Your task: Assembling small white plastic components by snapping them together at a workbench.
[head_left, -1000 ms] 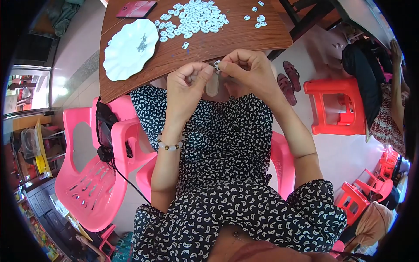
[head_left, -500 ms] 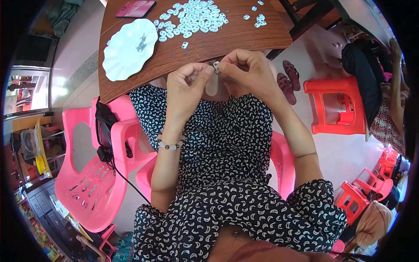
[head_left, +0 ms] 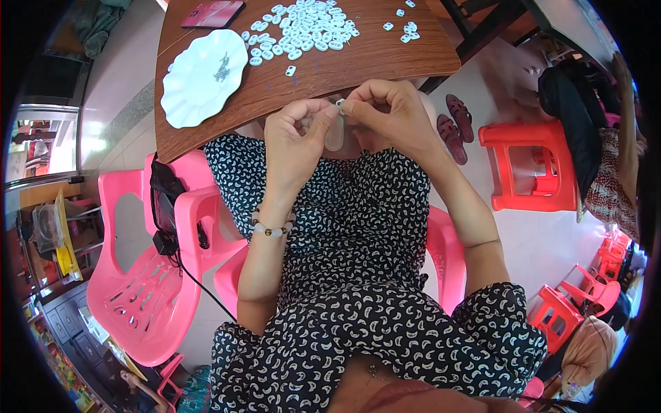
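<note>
Just off the table's near edge, my left hand [head_left: 301, 138] and my right hand [head_left: 394, 113] meet fingertip to fingertip. Between their pinched thumbs and index fingers is a small white plastic piece [head_left: 340, 103], mostly covered by the fingers. Farther off on the wooden table lies a pile of small white oval pieces with dark holes [head_left: 313, 27]. One loose white piece [head_left: 290, 71] sits nearer to me. To the left, a white scalloped plate [head_left: 189, 96] bears a cluster of tiny grey metal parts [head_left: 222, 70], too small to name.
A pink flat box [head_left: 212, 14] lies at the table's far left, and a few white pieces [head_left: 410, 31] at its right. Pink chairs [head_left: 144, 296] stand left, a red stool [head_left: 530, 165] right. Sandals [head_left: 452, 138] rest on the floor; another person sits at the right.
My hands hold nearly the same place, with the fingertips shifted very slightly around the small piece. The things on the table have not moved.
</note>
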{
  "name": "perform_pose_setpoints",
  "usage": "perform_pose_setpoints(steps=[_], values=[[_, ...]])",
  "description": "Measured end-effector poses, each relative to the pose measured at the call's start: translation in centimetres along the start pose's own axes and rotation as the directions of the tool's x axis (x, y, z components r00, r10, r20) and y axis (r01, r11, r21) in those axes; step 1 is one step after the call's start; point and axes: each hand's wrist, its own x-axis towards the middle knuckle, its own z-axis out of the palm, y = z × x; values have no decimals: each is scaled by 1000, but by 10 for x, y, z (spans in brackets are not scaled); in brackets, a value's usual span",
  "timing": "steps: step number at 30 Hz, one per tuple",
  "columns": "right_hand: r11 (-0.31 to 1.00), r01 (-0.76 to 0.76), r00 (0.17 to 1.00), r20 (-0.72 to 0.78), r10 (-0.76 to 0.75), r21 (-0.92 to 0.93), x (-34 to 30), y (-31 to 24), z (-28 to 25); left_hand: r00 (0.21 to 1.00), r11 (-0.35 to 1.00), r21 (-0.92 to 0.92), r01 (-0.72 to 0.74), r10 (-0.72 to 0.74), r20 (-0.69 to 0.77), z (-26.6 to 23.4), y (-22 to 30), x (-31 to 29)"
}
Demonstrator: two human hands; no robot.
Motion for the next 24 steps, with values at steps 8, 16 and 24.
perform_pose_setpoints(steps=[8,16,24], values=[[997,-72,997,30,72,9,0,1,0,1000,1000,-25,19,-19,-6,0,-6,0],[987,-51,999,11,50,154,3,3,-3,998,989,-136,65,-64,8,-4,-4,0],[972,-122,993,20,120,203,1,-8,-3,987,929,-344,140,-160,-31,-10,-13,-4]])
